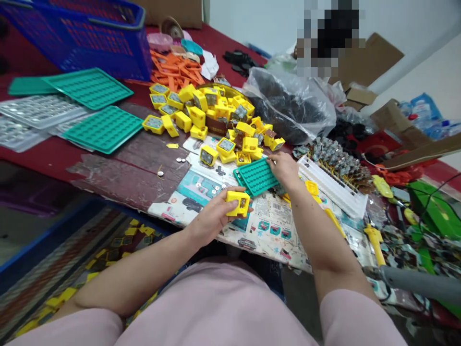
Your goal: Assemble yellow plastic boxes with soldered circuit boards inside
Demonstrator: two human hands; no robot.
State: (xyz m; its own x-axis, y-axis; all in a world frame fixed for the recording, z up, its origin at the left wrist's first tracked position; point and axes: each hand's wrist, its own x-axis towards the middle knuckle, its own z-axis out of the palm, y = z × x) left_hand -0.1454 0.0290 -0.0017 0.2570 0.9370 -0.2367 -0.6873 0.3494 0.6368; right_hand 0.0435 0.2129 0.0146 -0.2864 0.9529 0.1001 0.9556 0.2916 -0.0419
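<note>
Pink clothing [216, 307] fills the bottom of the view, with both bare forearms reaching out from it over a printed paper sheet [273, 226] that covers the near edge of the red-clothed table [54, 156]. On that sheet, the left hand [212, 216] grips a yellow plastic housing [237, 203], fingers closed around its sides with the open face turned toward the camera. Just beyond it lies a small green tray [255, 178], dimpled in rows and set at an angle. The right hand [284, 168] rests on the tray's far right corner with its fingers curled down; whether they pinch anything cannot be told. Behind the tray, a heap of yellow housings [216, 113] spreads across the middle of the table, some fitted with grey inserts. A few button cells [179, 159] lie loose to the left of the heap. Farther left lie two large green trays [104, 129] and clear blister trays [38, 110], with a blue plastic basket [82, 33] behind them. Orange plastic parts [178, 72] are piled beside the basket. To the right of the heap is a clear bag of dark parts [291, 108], with a white rack [333, 185] of small components in front of it. A yellow-handled tool [374, 240] lies near the right forearm.
</note>
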